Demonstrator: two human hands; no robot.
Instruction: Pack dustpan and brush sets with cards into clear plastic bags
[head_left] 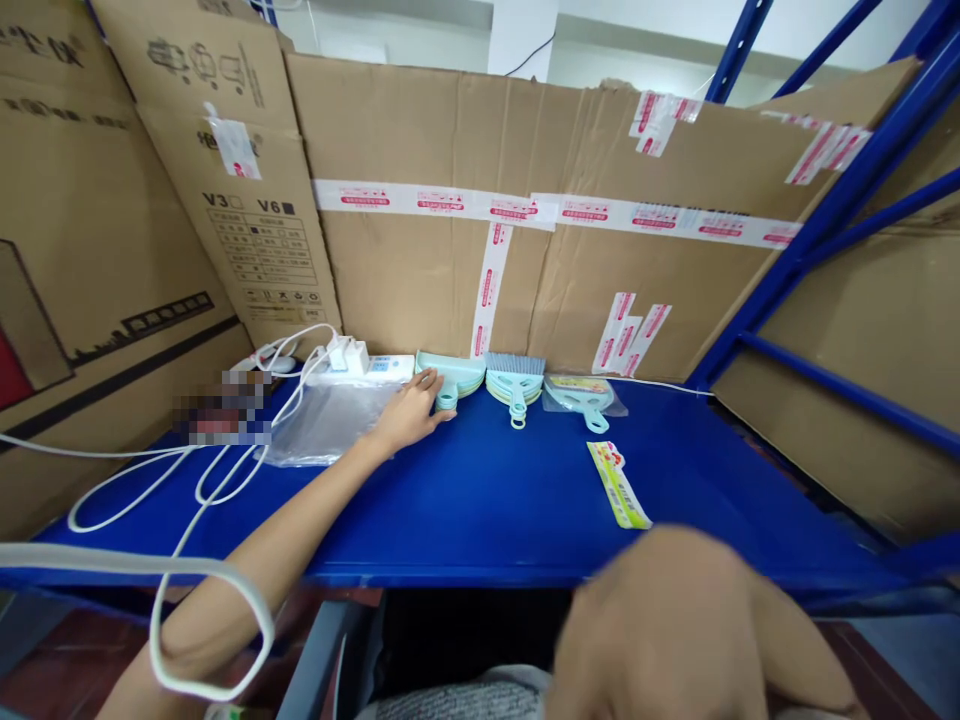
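My left hand point(411, 408) reaches to the back of the blue table, fingers and thumb around the handle of the top mint-green dustpan point(457, 372) in a stack. Right of that stack is a pile of small hand brushes point(515, 378) with grey-blue bristles and looped handles. Farther right, a light-blue dustpan point(592, 400) lies in a clear bag with a label card. A loose yellow-green label card point(619, 487) rests nearer the front. Close to the camera, at the lower right, my right hand point(660, 630) is smeared by motion; its fingers cannot be made out.
Clear plastic bags point(330, 425) lie left of the dustpans, before a white power strip point(390, 368) with plugs. White cables point(225, 490) loop over the table's left side and across my left forearm. Cardboard walls point(420, 130) and a blue metal frame point(810, 235) enclose the blue table point(480, 500).
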